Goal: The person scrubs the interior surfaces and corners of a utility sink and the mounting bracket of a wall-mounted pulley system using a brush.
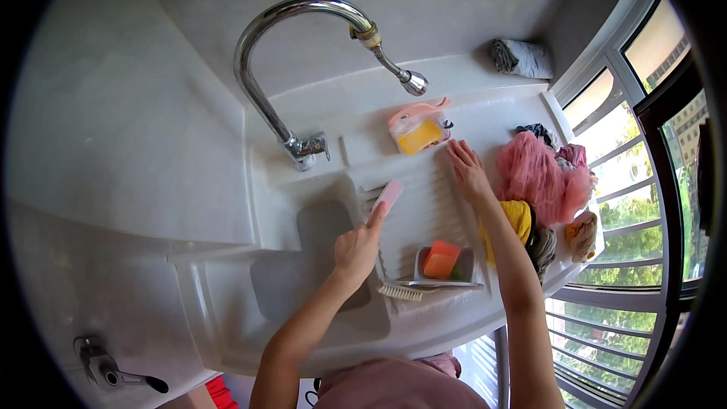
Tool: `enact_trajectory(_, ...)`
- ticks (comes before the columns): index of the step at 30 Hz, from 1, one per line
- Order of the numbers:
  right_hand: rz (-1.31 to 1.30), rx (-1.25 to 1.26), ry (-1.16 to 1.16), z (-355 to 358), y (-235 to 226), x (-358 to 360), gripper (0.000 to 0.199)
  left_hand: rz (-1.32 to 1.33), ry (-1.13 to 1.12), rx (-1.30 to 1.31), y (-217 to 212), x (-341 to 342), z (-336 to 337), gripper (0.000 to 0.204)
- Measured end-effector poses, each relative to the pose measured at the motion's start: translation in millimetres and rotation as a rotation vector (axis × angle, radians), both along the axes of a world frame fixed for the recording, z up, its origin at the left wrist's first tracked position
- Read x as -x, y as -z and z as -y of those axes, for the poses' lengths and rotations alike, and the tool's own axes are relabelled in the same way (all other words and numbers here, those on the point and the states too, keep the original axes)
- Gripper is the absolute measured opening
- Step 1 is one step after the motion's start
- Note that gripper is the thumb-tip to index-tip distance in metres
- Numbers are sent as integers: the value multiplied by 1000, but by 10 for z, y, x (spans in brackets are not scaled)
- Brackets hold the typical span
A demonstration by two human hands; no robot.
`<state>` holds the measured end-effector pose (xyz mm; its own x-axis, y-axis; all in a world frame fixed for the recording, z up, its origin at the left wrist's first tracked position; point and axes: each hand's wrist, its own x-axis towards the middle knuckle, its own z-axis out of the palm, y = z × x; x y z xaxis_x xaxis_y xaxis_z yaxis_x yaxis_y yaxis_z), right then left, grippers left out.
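Note:
My left hand [356, 256] is closed on a flat, pale pink block [388, 195], possibly a soap bar or a brush, with the index finger laid along it. The block is at the upper left part of the ribbed washboard [416, 216]. My right hand [469, 170] is open, its fingers stretched out close together at the washboard's right side. Just left of its fingertips stands a pink soap dish [413, 113] with a yellow soap bar [420, 138]. A small grey tray [466, 263] on the washboard holds an orange block [441, 260]. A white-bristled brush [401, 292] lies along its near side.
The white sink [303, 288] has a curved chrome faucet [303, 4] above it. Pink netted fabric [534, 170], a yellow cloth [517, 220] and other crumpled clothes heap at the right, beside the window. A rolled grey cloth [522, 58] sits on the back ledge.

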<state>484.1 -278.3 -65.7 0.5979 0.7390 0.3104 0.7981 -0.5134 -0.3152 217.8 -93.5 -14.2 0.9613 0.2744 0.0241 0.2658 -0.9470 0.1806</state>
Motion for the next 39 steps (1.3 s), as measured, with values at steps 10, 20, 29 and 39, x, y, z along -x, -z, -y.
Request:
enact_trajectory(10, 3, 12, -24, -21, -30, 12, 45, -9, -52, 4, -40, -133, 206, 64)
enact_trajectory(20, 6, 8, -38, -59, -102, 76, 46, -60, -152, 33, -132, 93, 42, 65)
enact_trajectory(29, -56, -1, -50, 22, -69, 67, 48, -115, -179, 94, -183, 314, -158, 61)
enact_trajectory(39, -82, -5, -45, 96, 5, -9, 47, -9, -29, 29, -17, 129, -219, 55)
